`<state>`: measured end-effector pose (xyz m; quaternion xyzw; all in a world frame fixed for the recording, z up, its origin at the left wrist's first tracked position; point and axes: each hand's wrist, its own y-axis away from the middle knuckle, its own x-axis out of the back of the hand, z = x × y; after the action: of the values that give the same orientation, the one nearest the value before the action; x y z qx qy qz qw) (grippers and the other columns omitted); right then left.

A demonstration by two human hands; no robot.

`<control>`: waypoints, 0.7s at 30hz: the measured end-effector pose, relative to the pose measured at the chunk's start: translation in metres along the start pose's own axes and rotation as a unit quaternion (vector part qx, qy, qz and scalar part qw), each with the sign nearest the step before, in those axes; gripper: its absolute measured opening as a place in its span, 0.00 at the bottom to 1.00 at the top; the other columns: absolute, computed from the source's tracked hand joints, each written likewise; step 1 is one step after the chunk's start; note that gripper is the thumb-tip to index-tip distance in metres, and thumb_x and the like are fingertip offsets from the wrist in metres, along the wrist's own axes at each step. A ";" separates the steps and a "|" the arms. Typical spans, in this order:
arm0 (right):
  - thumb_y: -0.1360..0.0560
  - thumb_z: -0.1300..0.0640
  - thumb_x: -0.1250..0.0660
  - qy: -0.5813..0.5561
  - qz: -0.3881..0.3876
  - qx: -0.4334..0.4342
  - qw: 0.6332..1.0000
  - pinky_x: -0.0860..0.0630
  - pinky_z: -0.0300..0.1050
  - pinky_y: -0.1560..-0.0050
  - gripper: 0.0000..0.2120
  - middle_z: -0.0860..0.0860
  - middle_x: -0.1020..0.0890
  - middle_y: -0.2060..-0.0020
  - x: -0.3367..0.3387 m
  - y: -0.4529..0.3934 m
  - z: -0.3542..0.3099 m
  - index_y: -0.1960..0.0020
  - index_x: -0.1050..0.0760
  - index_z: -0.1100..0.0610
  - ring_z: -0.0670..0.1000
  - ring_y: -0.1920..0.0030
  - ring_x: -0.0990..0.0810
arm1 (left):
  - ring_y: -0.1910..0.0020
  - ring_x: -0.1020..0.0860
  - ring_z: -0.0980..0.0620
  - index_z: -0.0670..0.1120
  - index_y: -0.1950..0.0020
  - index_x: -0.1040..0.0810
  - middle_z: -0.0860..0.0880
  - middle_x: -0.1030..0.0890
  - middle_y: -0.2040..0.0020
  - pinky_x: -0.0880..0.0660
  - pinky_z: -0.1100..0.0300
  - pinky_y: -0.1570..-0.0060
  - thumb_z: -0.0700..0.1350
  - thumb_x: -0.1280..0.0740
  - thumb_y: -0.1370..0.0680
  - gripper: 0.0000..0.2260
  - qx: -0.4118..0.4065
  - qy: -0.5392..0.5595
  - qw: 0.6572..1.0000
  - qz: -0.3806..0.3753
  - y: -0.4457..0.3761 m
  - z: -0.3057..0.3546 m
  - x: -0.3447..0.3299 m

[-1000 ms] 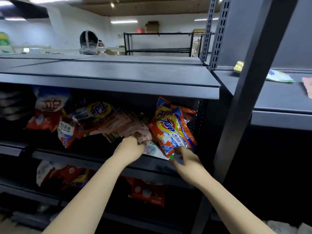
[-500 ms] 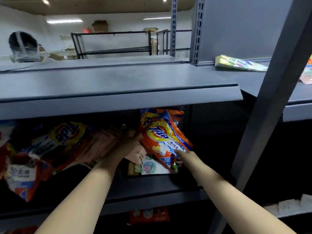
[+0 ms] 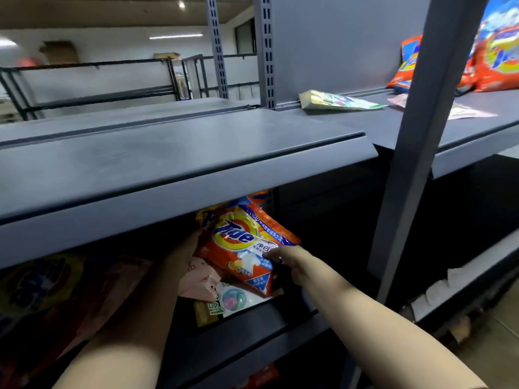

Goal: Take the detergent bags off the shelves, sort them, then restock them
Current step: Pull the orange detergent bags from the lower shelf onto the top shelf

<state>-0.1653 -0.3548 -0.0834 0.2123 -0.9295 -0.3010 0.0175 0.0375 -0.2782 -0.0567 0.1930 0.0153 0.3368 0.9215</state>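
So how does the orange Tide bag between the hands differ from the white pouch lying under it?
The orange Tide bag stands tilted; the white pouch lies flat on the shelf. The Tide bag is orange with a yellow ring logo; the pouch is white with a round pod picture. Both hands, left hand and right hand, touch the Tide bag, not the pouch. Both share one shelf.

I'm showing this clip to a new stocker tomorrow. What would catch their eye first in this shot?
First, the orange Tide bag under the grey shelf, with the left hand at its left edge and the right hand holding its lower right side. Below it lie a pink pouch and a white pouch. At upper right, more orange bags stand on the next shelf, with a flat green and white pouch lying nearby.
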 end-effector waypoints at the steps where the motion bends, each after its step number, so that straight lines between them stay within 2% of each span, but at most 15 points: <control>1: 0.28 0.65 0.30 -0.003 0.004 0.002 1.000 0.22 0.61 0.52 0.09 0.63 0.19 0.52 0.001 -0.003 0.002 0.50 0.27 0.66 0.63 0.56 0.19 | 0.35 0.28 0.43 0.45 0.30 0.29 0.43 0.26 0.33 0.34 0.46 0.33 0.57 0.38 0.22 0.24 0.006 -0.003 1.000 -0.001 -0.003 -0.002 0.001; 2: 0.29 0.66 0.31 -0.007 0.014 0.015 1.000 0.22 0.60 0.50 0.10 0.63 0.18 0.51 0.003 -0.004 0.002 0.49 0.26 0.65 0.63 0.54 0.18 | 0.37 0.27 0.43 0.46 0.31 0.28 0.43 0.25 0.34 0.32 0.46 0.34 0.58 0.37 0.23 0.24 0.014 -0.004 1.000 -0.002 -0.004 -0.003 0.001; 3: 0.28 0.68 0.32 -0.012 0.024 0.042 0.999 0.20 0.55 0.53 0.09 0.62 0.18 0.52 0.004 -0.007 0.004 0.49 0.26 0.64 0.61 0.55 0.18 | 0.38 0.26 0.43 0.46 0.33 0.27 0.44 0.24 0.35 0.31 0.47 0.35 0.59 0.36 0.24 0.25 0.023 -0.003 1.000 0.002 -0.008 -0.005 0.003; 5: 0.27 0.70 0.35 -0.012 0.059 0.100 0.993 0.22 0.42 0.67 0.07 0.59 0.18 0.60 0.007 -0.007 0.008 0.52 0.25 0.60 0.55 0.64 0.19 | 0.40 0.25 0.43 0.46 0.35 0.26 0.45 0.23 0.37 0.29 0.51 0.41 0.60 0.34 0.25 0.25 0.029 -0.014 0.999 0.006 -0.011 -0.004 0.002; 6: 0.27 0.69 0.37 -0.009 0.080 0.129 0.988 0.23 0.40 0.70 0.08 0.57 0.19 0.61 0.009 -0.005 0.008 0.52 0.24 0.59 0.53 0.65 0.20 | 0.42 0.24 0.44 0.46 0.35 0.26 0.44 0.23 0.38 0.28 0.52 0.44 0.60 0.33 0.26 0.25 0.031 -0.025 0.999 0.007 -0.009 -0.002 0.000; 8: 0.30 0.65 0.39 -0.003 0.117 0.194 0.974 0.21 0.44 0.62 0.14 0.55 0.18 0.59 0.015 -0.010 0.009 0.46 0.24 0.56 0.52 0.63 0.20 | 0.48 0.24 0.45 0.45 0.37 0.26 0.43 0.22 0.42 0.30 0.55 0.53 0.60 0.31 0.27 0.26 0.040 -0.056 0.998 0.005 -0.002 0.002 -0.008; 9: 0.32 0.61 0.40 0.011 0.136 0.224 0.965 0.21 0.47 0.58 0.18 0.53 0.18 0.57 0.019 -0.015 0.009 0.44 0.24 0.54 0.52 0.61 0.20 | 0.52 0.24 0.45 0.43 0.40 0.25 0.42 0.21 0.47 0.31 0.56 0.57 0.58 0.31 0.27 0.24 0.037 -0.072 0.997 -0.005 0.000 0.003 -0.013; 10: 0.34 0.58 0.41 0.027 0.151 0.251 0.956 0.22 0.48 0.55 0.21 0.51 0.17 0.56 0.022 -0.016 0.008 0.43 0.24 0.51 0.51 0.60 0.19 | 0.55 0.24 0.44 0.40 0.44 0.24 0.41 0.20 0.52 0.29 0.56 0.57 0.56 0.30 0.26 0.21 0.031 -0.072 0.997 -0.023 0.007 0.005 -0.017; 11: 0.34 0.57 0.42 0.050 0.167 0.272 0.946 0.21 0.48 0.52 0.21 0.49 0.17 0.55 0.025 -0.011 0.006 0.43 0.24 0.49 0.51 0.58 0.18 | 0.56 0.22 0.41 0.38 0.45 0.23 0.39 0.20 0.54 0.25 0.53 0.53 0.54 0.30 0.26 0.21 0.029 -0.063 0.997 -0.037 0.009 0.005 -0.021; 12: 0.32 0.58 0.41 0.057 0.184 0.293 0.936 0.21 0.47 0.51 0.18 0.48 0.17 0.55 0.025 0.002 0.003 0.44 0.25 0.49 0.49 0.56 0.18 | 0.54 0.21 0.40 0.38 0.43 0.23 0.38 0.19 0.53 0.24 0.50 0.48 0.55 0.30 0.27 0.22 0.032 -0.071 0.996 -0.047 0.009 0.006 -0.024; 13: 0.28 0.61 0.41 0.071 0.197 0.314 0.926 0.21 0.43 0.52 0.15 0.45 0.18 0.56 0.025 0.015 0.000 0.45 0.25 0.49 0.46 0.56 0.18 | 0.55 0.21 0.40 0.37 0.40 0.24 0.37 0.20 0.52 0.24 0.50 0.48 0.55 0.30 0.27 0.25 0.035 -0.084 0.994 -0.052 0.010 0.008 -0.027; 15: 0.24 0.65 0.43 0.097 0.218 0.361 0.901 0.25 0.34 0.59 0.13 0.41 0.21 0.59 0.026 0.034 -0.001 0.46 0.27 0.50 0.40 0.60 0.22 | 0.63 0.24 0.44 0.36 0.37 0.27 0.39 0.22 0.58 0.26 0.55 0.57 0.53 0.32 0.24 0.24 0.035 -0.091 0.994 -0.054 0.011 0.013 -0.031; 17: 0.23 0.66 0.44 0.123 0.233 0.405 0.876 0.28 0.33 0.63 0.12 0.41 0.21 0.61 0.027 0.048 0.002 0.48 0.28 0.52 0.39 0.62 0.22 | 0.65 0.25 0.45 0.37 0.39 0.28 0.40 0.24 0.61 0.27 0.55 0.57 0.52 0.34 0.22 0.21 0.036 -0.093 0.994 -0.039 0.013 0.017 -0.035; 19: 0.23 0.67 0.45 0.139 0.238 0.440 0.855 0.26 0.34 0.63 0.11 0.42 0.20 0.61 0.027 0.058 0.006 0.50 0.28 0.53 0.39 0.61 0.21 | 0.62 0.24 0.44 0.39 0.42 0.30 0.39 0.24 0.59 0.25 0.53 0.52 0.52 0.34 0.22 0.19 0.039 -0.088 0.995 -0.027 0.021 0.021 -0.040; 21: 0.23 0.67 0.45 0.155 0.238 0.455 0.844 0.22 0.39 0.61 0.12 0.44 0.19 0.59 0.027 0.066 0.010 0.50 0.29 0.53 0.40 0.59 0.20 | 0.56 0.22 0.40 0.38 0.40 0.30 0.37 0.22 0.51 0.25 0.50 0.49 0.54 0.35 0.22 0.21 0.035 -0.083 0.996 -0.027 0.024 0.024 -0.046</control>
<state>-0.2166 -0.3124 -0.0566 0.0125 -0.9692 0.2061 0.1341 -0.0087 -0.2984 -0.0300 0.2516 -0.0442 0.2937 0.9211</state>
